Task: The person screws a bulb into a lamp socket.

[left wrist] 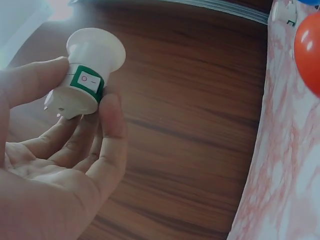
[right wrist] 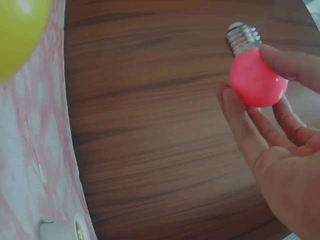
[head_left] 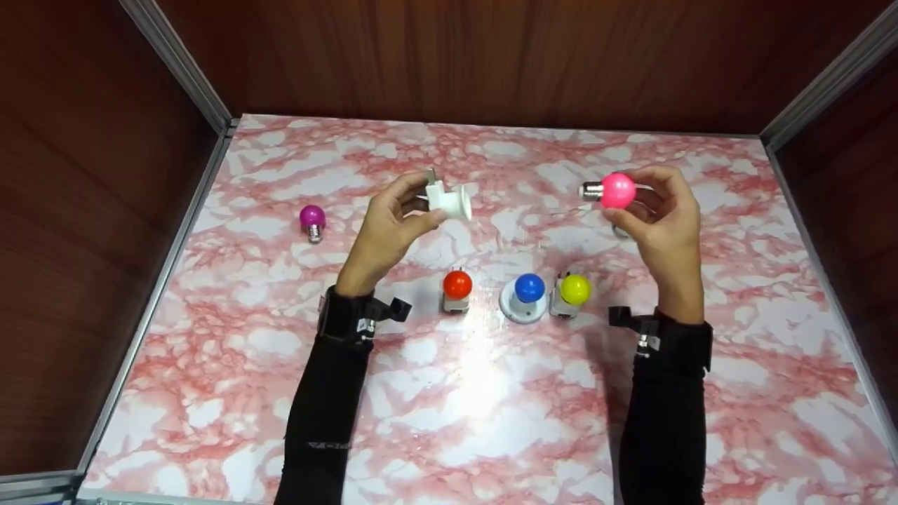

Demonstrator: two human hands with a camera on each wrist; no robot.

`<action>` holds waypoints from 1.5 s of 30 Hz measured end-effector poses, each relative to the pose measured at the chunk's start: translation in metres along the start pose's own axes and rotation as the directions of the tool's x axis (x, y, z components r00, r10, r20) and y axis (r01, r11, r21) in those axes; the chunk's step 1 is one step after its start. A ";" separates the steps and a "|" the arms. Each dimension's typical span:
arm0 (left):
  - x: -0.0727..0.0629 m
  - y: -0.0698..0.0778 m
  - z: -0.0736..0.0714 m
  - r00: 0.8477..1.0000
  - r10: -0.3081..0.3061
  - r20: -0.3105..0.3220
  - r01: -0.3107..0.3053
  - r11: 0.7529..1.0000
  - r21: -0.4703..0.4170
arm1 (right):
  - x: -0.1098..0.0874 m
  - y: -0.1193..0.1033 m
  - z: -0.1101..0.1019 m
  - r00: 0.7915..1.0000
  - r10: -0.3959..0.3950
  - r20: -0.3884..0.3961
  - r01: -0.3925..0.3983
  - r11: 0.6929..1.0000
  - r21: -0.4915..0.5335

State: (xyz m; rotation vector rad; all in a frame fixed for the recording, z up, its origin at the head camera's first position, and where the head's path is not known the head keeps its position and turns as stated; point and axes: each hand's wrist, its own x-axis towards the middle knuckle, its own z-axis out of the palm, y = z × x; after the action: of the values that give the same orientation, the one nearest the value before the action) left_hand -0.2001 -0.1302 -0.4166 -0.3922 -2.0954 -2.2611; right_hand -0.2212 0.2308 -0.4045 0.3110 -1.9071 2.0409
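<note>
Hands held well apart above a marbled red-and-white tabletop [head_left: 259,393] occupy the head view, each gripping its own item. The left hand [head_left: 391,223] pinches a white plug-in lamp socket [head_left: 452,202] between thumb and fingers, its flared mouth facing right. The right hand [head_left: 666,217] holds a pink light bulb [head_left: 618,191] by its globe, the metal screw cap [head_left: 593,191] pointing left toward the socket. Below and between them, a red bulb [head_left: 457,285] in a white holder [head_left: 456,306], a blue bulb [head_left: 530,287] on a round white base [head_left: 523,313] and a yellow bulb [head_left: 575,289] in another holder [head_left: 562,308] form a row, the last two side by side. A purple bulb [head_left: 312,216] lies loose at left. Black sleeves [head_left: 323,414] cover both forearms.

From the left wrist, thumb and fingertips clasp the socket's body, where a white rocker switch [left wrist: 89,81] sits in a green surround; the red bulb shows at the right edge.

From the right wrist, thumb and fingers clasp the pink globe, its cap tilted upward. The yellow bulb fills the upper left corner, and a white fitting [right wrist: 62,231], partly cut off, appears at the bottom edge.
</note>
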 end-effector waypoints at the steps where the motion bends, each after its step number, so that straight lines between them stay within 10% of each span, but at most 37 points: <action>1: -0.001 0.001 0.002 1.000 0.009 -0.001 -0.009 1.000 0.009 | -0.001 -0.001 0.003 1.000 -0.018 0.024 0.017 1.000 0.005; 11: -0.005 0.005 0.021 0.998 0.043 0.053 -0.046 0.998 0.051 | -0.010 -0.003 0.033 0.933 -0.228 0.278 0.253 0.965 -0.060; 23: -0.007 0.004 0.032 0.994 0.041 0.098 -0.048 0.996 0.073 | -0.020 0.000 0.061 0.875 -0.319 0.364 0.366 0.929 -0.065; 45: -0.007 0.001 0.036 0.988 0.125 0.089 -0.135 0.983 0.121 | -0.026 0.008 0.074 0.874 -0.268 0.405 0.356 0.921 -0.158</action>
State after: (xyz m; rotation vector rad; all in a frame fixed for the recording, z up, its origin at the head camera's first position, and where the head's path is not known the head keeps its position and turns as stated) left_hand -0.1871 -0.0959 -0.4153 -0.6044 -2.1668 -2.0617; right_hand -0.2046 0.1540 -0.4158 0.9482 -2.1132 1.6122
